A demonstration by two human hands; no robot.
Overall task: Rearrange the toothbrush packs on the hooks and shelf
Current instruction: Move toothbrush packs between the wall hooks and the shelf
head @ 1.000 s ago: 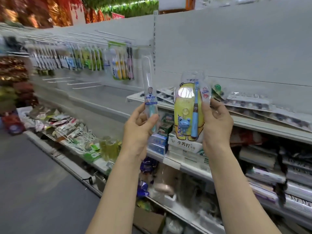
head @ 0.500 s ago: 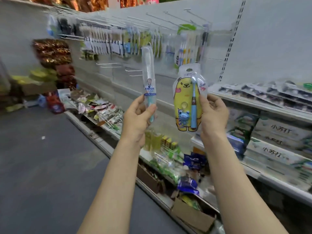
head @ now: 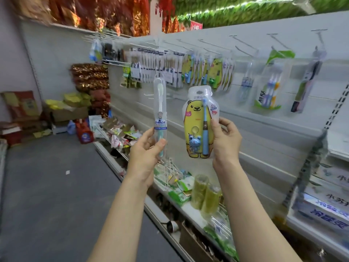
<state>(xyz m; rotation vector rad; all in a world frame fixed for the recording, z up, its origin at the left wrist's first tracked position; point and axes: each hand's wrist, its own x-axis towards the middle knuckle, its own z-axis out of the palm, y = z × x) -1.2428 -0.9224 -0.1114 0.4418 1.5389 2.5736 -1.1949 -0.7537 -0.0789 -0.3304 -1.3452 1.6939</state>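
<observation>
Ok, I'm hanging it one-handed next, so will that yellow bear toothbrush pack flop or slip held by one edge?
Probably fairly stiff: the yellow bear pack stands upright though the right hand pinches only its side edge. Likely light, since fingertips suffice. Its glossy plastic may be slippery.

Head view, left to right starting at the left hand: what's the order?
left hand → slim clear pack with teal-handled toothbrush → yellow bear-shaped pack with blue toothbrush → right hand → hanging clear multi-brush pack with green header → hanging dark-toothbrush pack

A left hand [head: 145,154] grips a slim toothbrush pack [head: 160,114]; the right hand [head: 225,140] holds a bear-shaped pack [head: 196,127] before stocked hooks [head: 243,45].
</observation>
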